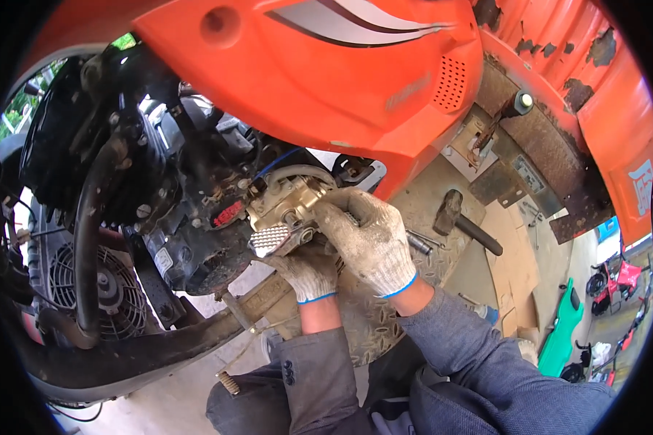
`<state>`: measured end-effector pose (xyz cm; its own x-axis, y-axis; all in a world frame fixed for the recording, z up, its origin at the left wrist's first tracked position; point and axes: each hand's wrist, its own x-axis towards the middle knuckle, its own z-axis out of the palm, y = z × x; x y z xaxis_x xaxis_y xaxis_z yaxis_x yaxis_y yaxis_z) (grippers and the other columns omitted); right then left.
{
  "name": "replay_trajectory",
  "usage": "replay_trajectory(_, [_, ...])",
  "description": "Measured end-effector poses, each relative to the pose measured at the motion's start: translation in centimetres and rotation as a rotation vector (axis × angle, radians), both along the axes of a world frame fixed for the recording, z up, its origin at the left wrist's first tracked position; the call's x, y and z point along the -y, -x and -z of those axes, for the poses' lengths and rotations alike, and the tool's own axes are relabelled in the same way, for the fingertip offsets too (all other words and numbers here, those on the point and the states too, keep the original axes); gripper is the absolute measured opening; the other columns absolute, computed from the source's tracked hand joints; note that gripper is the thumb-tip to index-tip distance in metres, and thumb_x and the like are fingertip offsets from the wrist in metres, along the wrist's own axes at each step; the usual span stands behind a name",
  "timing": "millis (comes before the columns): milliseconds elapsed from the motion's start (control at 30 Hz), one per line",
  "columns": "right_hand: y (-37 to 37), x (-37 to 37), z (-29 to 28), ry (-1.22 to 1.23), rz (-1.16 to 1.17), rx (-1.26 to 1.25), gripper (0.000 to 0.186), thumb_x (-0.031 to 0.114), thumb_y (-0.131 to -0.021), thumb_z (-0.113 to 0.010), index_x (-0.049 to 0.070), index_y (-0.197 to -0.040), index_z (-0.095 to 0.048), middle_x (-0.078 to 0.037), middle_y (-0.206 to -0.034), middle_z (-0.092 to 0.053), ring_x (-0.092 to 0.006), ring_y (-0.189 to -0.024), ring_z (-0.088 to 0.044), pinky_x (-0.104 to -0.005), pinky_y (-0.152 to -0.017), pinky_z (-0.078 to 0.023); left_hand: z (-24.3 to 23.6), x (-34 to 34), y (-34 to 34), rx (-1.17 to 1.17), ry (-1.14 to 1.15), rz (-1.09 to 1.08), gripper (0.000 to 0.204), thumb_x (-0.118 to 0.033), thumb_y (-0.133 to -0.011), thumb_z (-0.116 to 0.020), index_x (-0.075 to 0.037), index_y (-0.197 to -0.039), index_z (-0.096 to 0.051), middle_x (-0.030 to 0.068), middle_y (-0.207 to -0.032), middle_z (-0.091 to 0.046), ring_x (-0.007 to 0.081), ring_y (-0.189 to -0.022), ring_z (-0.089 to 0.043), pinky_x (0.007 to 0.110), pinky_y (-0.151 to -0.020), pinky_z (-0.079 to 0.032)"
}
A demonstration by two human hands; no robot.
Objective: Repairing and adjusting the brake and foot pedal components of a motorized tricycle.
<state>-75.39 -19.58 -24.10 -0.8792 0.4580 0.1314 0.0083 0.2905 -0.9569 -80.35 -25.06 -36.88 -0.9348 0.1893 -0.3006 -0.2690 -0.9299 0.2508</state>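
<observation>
Both of my hands wear soiled white knit gloves with blue-trimmed cuffs. My right hand [363, 235] is closed, its fingers bent in a pinch against the right side of a gold-coloured metal housing [290, 203] beside the engine. What lies between those fingertips is hidden. Just below, my left hand [308, 272] is closed around the underside of a foot pedal [272, 239] with a silver, studded pad. Most of its fingers are out of sight behind the pedal and my right hand. The dark, greasy engine [196, 239] sits left of the pedal.
An orange body panel [341, 80] hangs over the work. A hammer [468, 221] and metal sockets [419, 243] lie on the tread-plate floor [370, 326] at right, near cardboard [511, 254]. A black frame tube [138, 355] and a round fan [105, 290] stand left.
</observation>
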Motion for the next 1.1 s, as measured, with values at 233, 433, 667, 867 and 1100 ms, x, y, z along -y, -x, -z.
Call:
replay_trajectory(233, [0.3, -1.5, 1.3, -0.207, -0.132, -0.119, 0.021, 0.017, -0.099, -0.075, 0.001, -0.113, -0.074, -0.018, -0.103, -0.075, -0.0335, -0.097, -0.076, -0.0406, -0.085, -0.06, -0.7, 0.3, -0.3, -0.101, -0.13, -0.041, 0.108, -0.095, -0.088, -0.049, -0.014, -0.16, -0.047, 0.0115, -0.157, -0.054, 0.0326, -0.144, -0.053, 0.051, -0.124, -0.044])
replay_trajectory(433, [0.2, -1.8, 1.9, -0.189, -0.168, -0.134, 0.022, 0.017, -0.099, -0.074, 0.001, -0.115, -0.072, -0.019, -0.109, -0.073, -0.0342, -0.103, -0.075, -0.0412, -0.088, -0.059, -1.2, 0.5, -1.2, -0.161, -0.112, -0.087, 0.104, -0.09, -0.091, -0.054, -0.013, -0.16, -0.047, 0.0111, -0.155, -0.056, 0.032, -0.143, -0.054, 0.051, -0.123, -0.044])
replay_trajectory(667, [-4.0, -2.9, 4.6, 0.007, -0.112, -0.28, 0.037, 0.012, -0.103, -0.068, -0.001, -0.137, -0.064, -0.015, -0.118, -0.071, -0.0246, -0.109, -0.071, -0.0382, -0.095, -0.057, -0.8, 1.3, -1.8, -0.223, -0.023, -0.037, 0.093, -0.083, -0.099, -0.048, -0.015, -0.161, -0.046, 0.0114, -0.161, -0.05, 0.0342, -0.146, -0.05, 0.058, -0.121, -0.043])
replay_trajectory(867, [-11.0, -5.8, 9.7, 0.127, 0.12, -0.065, 0.038, 0.004, -0.102, -0.061, -0.004, -0.139, -0.061, -0.008, -0.106, -0.066, -0.018, -0.095, -0.071, -0.0328, -0.088, -0.057, -0.2, 4.5, -2.1, -0.215, 0.138, 0.231, 0.1, -0.083, -0.098, -0.052, -0.001, -0.155, -0.048, 0.0246, -0.147, -0.062, 0.0405, -0.123, -0.064, 0.056, -0.107, -0.052])
replay_trajectory(1100, [-16.4, -8.2, 14.3, -0.094, 0.081, -0.186, 0.024, 0.0, -0.092, -0.071, -0.001, -0.116, -0.074, -0.018, -0.1, -0.074, -0.0306, -0.09, -0.076, -0.0402, -0.08, -0.059, 0.5, 6.6, -2.5, -0.323, 0.508, 0.148, 0.075, -0.069, -0.104, -0.058, -0.02, -0.159, -0.046, 0.0279, -0.15, -0.055, 0.0423, -0.132, -0.059, 0.064, -0.111, -0.048])
